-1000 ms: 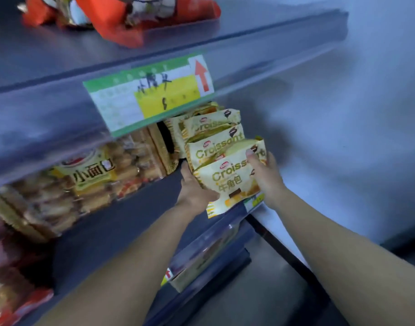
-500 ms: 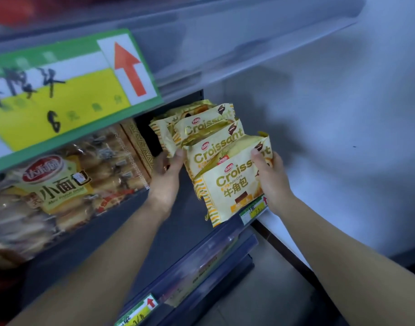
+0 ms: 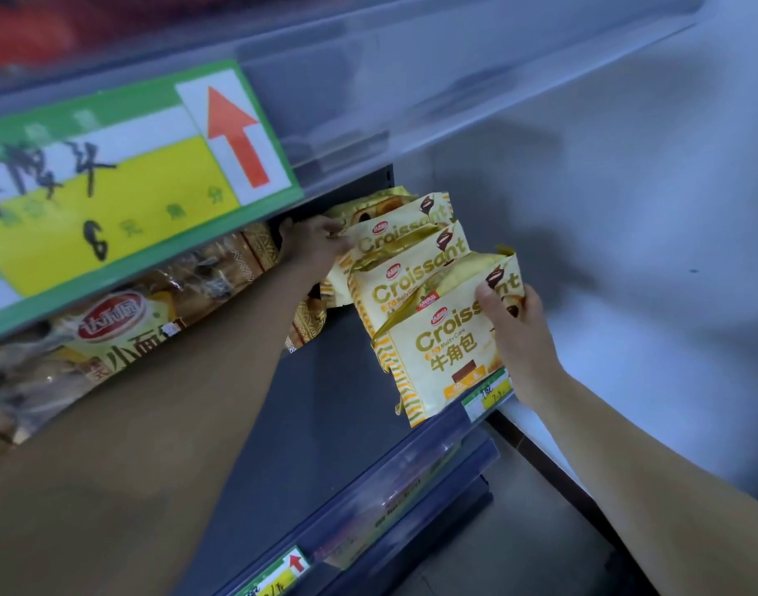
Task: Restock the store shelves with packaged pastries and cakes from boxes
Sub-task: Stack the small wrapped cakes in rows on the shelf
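Several yellow-and-white croissant packs stand in a row at the right end of the dark shelf. My right hand grips the top right corner of the front croissant pack, which stands at the shelf's front edge. My left hand reaches deeper in and its fingers pinch the upper left edge of a rear croissant pack. Another croissant pack stands between the two.
Clear bags of small bread rolls lie on the shelf to the left. A green and yellow price sign hangs from the upper shelf's edge. A white wall bounds the shelf on the right. More packs show on the shelf below.
My left hand moved from the row's left side up and back to a rear pack. My head came closer to the shelf. My right hand stays on the front pack.
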Demonstrator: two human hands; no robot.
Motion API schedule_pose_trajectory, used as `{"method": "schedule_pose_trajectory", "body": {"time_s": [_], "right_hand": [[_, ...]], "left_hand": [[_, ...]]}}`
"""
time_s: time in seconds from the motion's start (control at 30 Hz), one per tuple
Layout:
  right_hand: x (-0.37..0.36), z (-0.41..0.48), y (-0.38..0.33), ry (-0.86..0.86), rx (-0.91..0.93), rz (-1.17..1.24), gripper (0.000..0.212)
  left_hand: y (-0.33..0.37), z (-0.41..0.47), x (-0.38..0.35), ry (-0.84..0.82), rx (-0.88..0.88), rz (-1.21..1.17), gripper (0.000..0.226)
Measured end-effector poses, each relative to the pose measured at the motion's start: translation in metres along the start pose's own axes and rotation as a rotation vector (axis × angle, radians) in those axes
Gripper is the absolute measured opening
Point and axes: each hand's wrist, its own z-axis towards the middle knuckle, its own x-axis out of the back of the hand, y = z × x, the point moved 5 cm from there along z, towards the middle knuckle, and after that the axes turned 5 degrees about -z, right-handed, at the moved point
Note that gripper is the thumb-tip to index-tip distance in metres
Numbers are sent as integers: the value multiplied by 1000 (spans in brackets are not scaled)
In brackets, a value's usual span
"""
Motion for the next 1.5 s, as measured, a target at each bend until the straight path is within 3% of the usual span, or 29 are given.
{"method": "schedule_pose_trajectory", "body": {"time_s": [0.17,0.27,0.37,0.53,0.67,0.73,0.8,0.93,1.0,1.13,1.27,1.37,1.47,1.5], "right_hand": [[-1,0,2,10,7,8,24],[-1,0,2,10,0,15,24],[-2,-1,1,14,9,-21,35],[-3,-2,1,11,-1,12,33],[-1,-3,3,42,-40,-65,57],[3,-5,6,57,-72,-127,68],[5,-7,8,55,-90,-151,57],[4,-8,12,90,-84,-191,39],[2,-6,13,109,-71,-199,42],[-1,-2,9,125,-47,-236,59],[3,-3,10,163,-92,-295,97],[5,-27,-9,270,-41,-336,79],[1,-58,-28,351,79,-359,41],[-5,-70,-33,338,111,-357,38]], "left_hand": [[-4,4,-1,10,69,-71,32],[-5,1,-3,82,8,-87,13],[-6,-5,-5,116,-40,-162,14],[-16,-9,-4,115,-33,-173,13],[-17,-32,-6,133,70,-291,46],[-12,-62,-13,132,94,-336,52],[-15,-93,-24,60,150,-453,59],[-23,-141,-49,-197,193,-635,94],[-30,-149,-61,-247,170,-668,98],[-33,-144,-69,-184,189,-656,95],[-24,-151,-63,-221,195,-617,96],[-25,-162,-47,-220,206,-503,105],[-27,-176,-21,-151,196,-402,88],[-27,-184,-10,-132,191,-374,79]]}}
